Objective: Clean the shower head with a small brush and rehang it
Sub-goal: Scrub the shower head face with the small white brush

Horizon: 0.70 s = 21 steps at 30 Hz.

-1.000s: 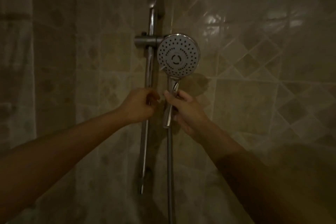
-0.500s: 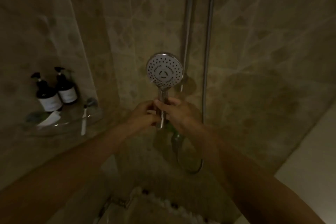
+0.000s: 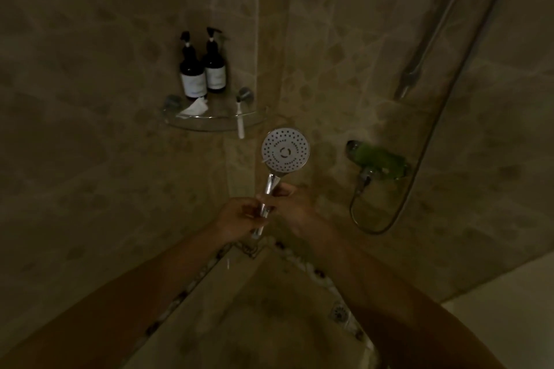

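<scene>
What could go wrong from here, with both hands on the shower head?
The small brush overhangs the glass shelf, so a careless reach may knock it down. Freeing the left hand or right hand for it leaves one grip on the shower head, and the hose could tug it loose. The bottles on that shelf could tip.

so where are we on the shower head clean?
Done: the shower head is off the slide rail. In hand: the left hand and right hand both grip its handle, spray face toward the camera. Left: pick up the small white brush lying on the glass corner shelf, scrub the face, rehang it.
</scene>
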### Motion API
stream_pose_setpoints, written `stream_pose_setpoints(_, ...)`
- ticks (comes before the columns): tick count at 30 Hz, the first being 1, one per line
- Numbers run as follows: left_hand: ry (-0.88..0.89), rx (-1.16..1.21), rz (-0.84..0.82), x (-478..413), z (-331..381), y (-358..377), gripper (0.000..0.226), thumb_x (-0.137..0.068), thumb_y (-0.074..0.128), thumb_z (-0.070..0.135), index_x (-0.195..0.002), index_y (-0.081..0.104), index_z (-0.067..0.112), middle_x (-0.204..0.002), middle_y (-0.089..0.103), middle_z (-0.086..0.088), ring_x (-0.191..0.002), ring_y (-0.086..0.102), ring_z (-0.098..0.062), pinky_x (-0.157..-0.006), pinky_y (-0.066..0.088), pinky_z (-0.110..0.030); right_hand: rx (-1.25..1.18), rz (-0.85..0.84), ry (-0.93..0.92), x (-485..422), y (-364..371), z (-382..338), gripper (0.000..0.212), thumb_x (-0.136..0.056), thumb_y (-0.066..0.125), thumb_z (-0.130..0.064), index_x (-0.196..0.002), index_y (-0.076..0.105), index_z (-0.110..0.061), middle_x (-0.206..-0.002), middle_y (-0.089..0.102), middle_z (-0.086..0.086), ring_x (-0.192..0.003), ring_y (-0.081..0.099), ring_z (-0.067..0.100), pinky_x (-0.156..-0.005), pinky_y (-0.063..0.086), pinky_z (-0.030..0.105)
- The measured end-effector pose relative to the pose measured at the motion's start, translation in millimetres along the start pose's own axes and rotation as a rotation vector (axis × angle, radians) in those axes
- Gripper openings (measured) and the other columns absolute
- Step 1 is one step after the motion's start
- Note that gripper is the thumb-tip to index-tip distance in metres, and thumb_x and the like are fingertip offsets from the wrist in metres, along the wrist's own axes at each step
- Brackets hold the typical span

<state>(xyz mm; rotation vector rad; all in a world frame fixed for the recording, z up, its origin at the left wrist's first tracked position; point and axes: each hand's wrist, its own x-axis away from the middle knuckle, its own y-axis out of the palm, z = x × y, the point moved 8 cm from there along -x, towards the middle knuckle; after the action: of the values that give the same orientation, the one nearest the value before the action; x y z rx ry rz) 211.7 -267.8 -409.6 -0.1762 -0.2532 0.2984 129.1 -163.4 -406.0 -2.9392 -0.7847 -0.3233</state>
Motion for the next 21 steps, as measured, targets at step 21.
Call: stream_pose_setpoints(21, -0.277, 0.211, 0.080, -18.2, -66.1, -49.7, 0.008, -0.089, 0.062, 0.001, -0.081, 0.059, 0.001, -0.070, 0.058, -0.010, -0.057, 0.058, -0.018, -0.054, 0.049, -0.027, -0.036, -0.134, 0.282, -103.3, 27.5, 1.1, 0.006, -0.095, 0.058, -0.005, -0.096, 0.063, -0.006, -0.085, 0.062, 0.011, -0.068, 0.057, 0.019, -0.066, 0.051, 0.032)
